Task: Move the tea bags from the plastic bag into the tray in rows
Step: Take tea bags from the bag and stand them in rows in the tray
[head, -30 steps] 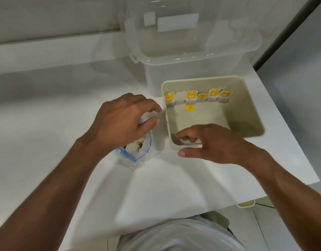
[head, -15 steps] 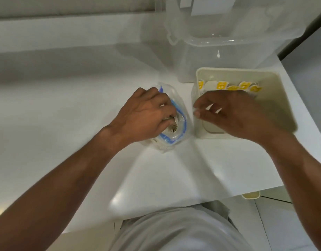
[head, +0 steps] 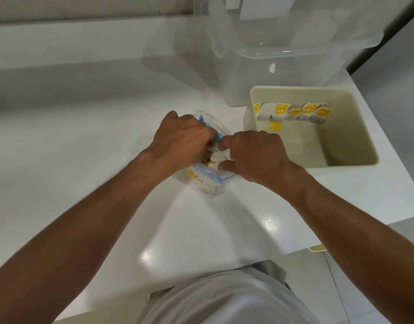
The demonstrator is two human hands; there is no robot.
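At bag (head: 212, 189) — right hand (head: 255, 157) pinches tea bag (head: 221, 156).

plastic bag (head: 205, 183) left of tray (head: 355, 127)

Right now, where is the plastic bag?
Head view, centre: plastic bag on the counter, left of the tray, left hand and right hand at its mouth.

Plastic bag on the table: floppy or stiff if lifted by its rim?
Likely floppy: the plastic bag is thin, crumpled film, and the left hand holds its rim open. Probably light; only small tea bags inside. May slide on the glossy table.
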